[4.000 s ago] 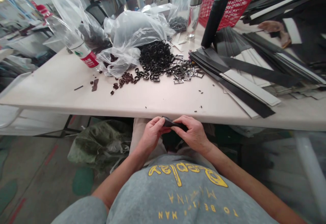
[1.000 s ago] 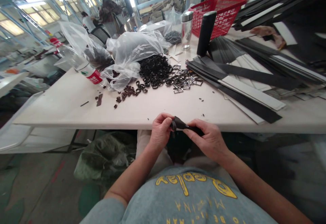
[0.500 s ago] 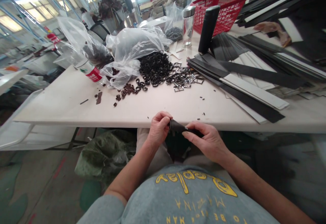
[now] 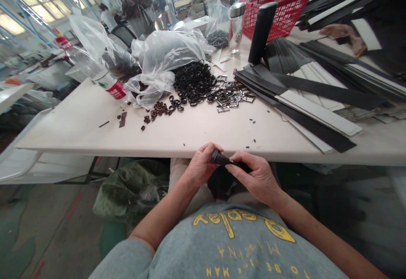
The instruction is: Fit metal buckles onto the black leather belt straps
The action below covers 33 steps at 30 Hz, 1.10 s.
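A dark strip (image 4: 223, 159) is stretched between my two hands at the table's front edge, its left part looped or curled. My left hand (image 4: 203, 163) grips the curled end with its fingers wrapped round it. My right hand (image 4: 255, 175) pinches the strip between thumb and fingers, beside a small shiny spot. Beyond them on the table lie metal buckles (image 4: 226, 95), a pile of black rings (image 4: 193, 80) and small brown loops (image 4: 159, 110). Long black strips (image 4: 311, 122) are stacked on the right.
A clear plastic bag (image 4: 171, 50) and a bottle with a red label (image 4: 114, 89) stand back left. A glass flask (image 4: 235, 29), a black flask (image 4: 261, 32) and a red basket (image 4: 290, 10) are at the back. A green sack (image 4: 127, 192) lies below the table.
My left fingers have shifted round the strip's curled end, which now shows as a darker, rounder tip. My right hand keeps its pinch, almost in place.
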{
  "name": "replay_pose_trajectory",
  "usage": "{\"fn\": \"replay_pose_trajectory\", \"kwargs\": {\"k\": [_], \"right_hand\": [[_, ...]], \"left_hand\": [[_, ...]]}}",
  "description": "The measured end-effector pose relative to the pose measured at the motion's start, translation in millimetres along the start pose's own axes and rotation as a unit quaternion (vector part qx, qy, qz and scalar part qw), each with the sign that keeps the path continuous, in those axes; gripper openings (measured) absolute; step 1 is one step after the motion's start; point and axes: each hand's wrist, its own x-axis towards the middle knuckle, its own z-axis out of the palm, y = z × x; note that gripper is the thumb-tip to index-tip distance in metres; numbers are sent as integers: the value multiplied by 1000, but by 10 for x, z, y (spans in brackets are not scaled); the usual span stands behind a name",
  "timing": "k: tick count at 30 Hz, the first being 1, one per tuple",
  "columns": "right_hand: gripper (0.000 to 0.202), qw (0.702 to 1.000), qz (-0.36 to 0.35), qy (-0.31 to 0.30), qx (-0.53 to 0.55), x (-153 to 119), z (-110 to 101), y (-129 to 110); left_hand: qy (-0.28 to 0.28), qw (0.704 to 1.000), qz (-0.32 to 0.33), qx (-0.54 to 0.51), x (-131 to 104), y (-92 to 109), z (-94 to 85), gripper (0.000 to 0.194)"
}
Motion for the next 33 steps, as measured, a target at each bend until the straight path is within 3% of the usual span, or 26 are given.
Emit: {"fn": "replay_pose_trajectory", "kwargs": {"k": [3, 7, 14, 17, 20, 24, 30, 33], "right_hand": [[10, 999, -11, 38, -18, 14, 22, 48], [10, 999, 0, 50, -8, 12, 30, 77], [9, 995, -25, 77, -59, -33, 89, 106], [10, 995, -27, 45, -87, -49, 54, 139], [35, 995, 19, -28, -89, -92, -48, 188], [18, 987, 104, -113, -36, -181, -166, 247], [26, 981, 149, -119, 25, -189, -170, 224], [29, 977, 166, -135, 19, -156, -247, 232]], "left_hand": [[23, 998, 62, -15, -28, -72, 49, 45], [-35, 993, 113, 21, -71, -137, 45, 53], [-63, 983, 84, 153, -133, -245, 42, 45], [-53, 978, 101, 173, -134, -211, 35, 44], [-12, 977, 132, 169, -103, -122, -21, 42], [37, 984, 130, 117, -91, -70, -100, 43], [-31, 989, 30, 141, -212, -251, -102, 39], [9, 987, 53, 149, -206, -229, -178, 42]]}}
